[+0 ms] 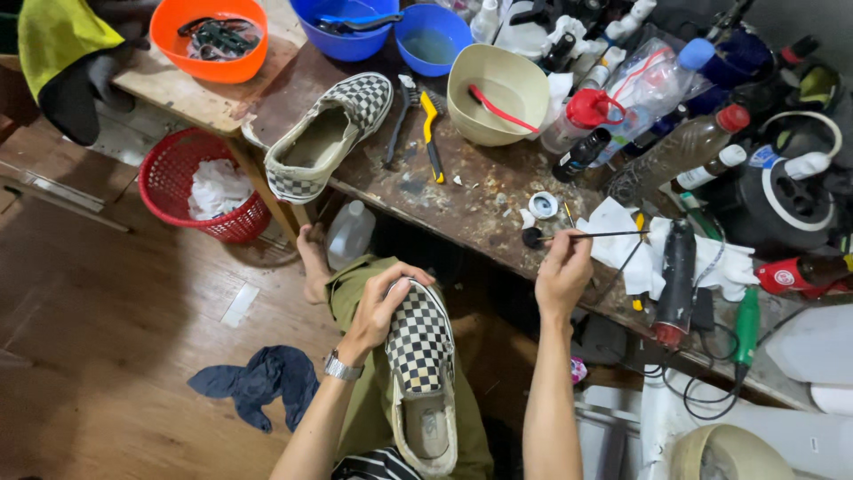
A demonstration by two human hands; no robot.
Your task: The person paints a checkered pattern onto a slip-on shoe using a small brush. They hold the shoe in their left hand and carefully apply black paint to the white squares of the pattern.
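Note:
My left hand (384, 302) grips the toe of a black-and-white checkered slip-on shoe (421, 369) that rests on my lap. My right hand (563, 271) holds a thin paintbrush (593, 236) by its handle, its tip over a small dark cap (531, 237) on the worn workbench (462, 200). A small white round pot (543, 205) sits just beyond the cap. The matching checkered shoe (327, 135) lies on the bench at the left, its opening facing up.
Orange bowl (210, 37), blue bowls (433, 36) and a beige bowl (498, 93) line the bench's back. Bottles, white tissue (622, 249), a heat tool (677, 280) and cables crowd the right. A red basket (204, 187) and a blue rag (259, 382) are on the wooden floor.

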